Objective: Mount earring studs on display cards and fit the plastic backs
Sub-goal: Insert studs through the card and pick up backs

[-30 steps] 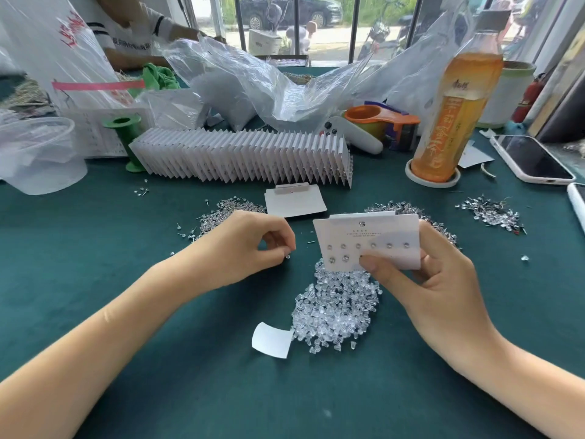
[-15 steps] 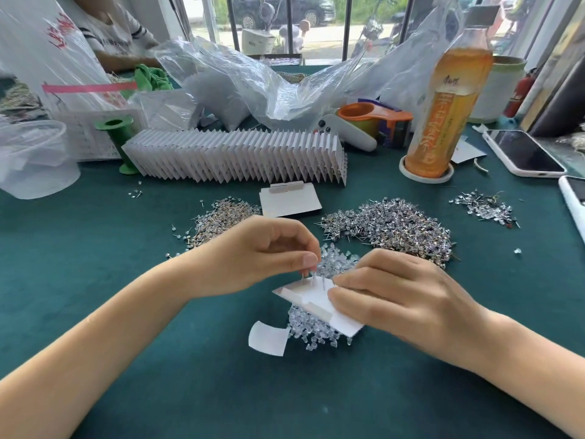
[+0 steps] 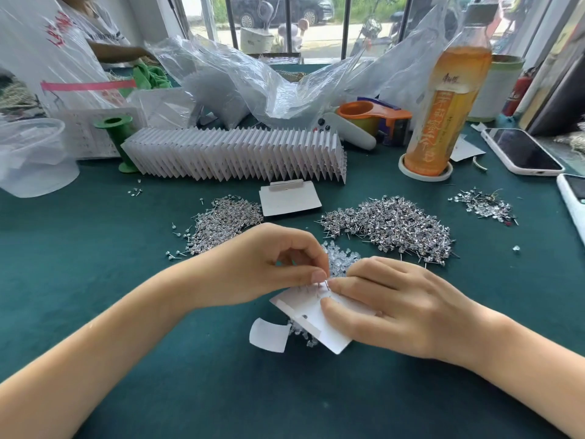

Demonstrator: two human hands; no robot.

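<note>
Display card (image 3: 311, 315) now face-down, flipped from its upright, gem-side-out pose of a second ago, and lowered onto the heap of clear plastic backs (image 3: 340, 259) just this side of the big stud pile (image 3: 389, 228). Stud posts (image 3: 326, 285) poking up through the card's back, ready for capping. Right hand (image 3: 395, 308) flat across the card's near-right part, thumb and forefinger pinching its edge, pinning it down. Left hand (image 3: 266, 267) curled narrow, thumb and forefinger tips closed together right at the posts on the card's far edge, shifted a touch inward from half a second ago; probably nipping a plastic back, though too small to tell for sure.

Meaning for the task: studs apparently all mounted on this card, work switched to fitting backs. Judged early in that step, several posts bare.

Elsewhere, relative to the card: a blank card (image 3: 289, 199) beyond it, between the smaller stud pile (image 3: 221, 221) and the big one; a long row of finished cards (image 3: 234, 156) farther back; a paper scrap (image 3: 269, 335) just at its near-left corner; a tea bottle (image 3: 443, 103) far right-back on the green table (image 3: 95, 280).
</note>
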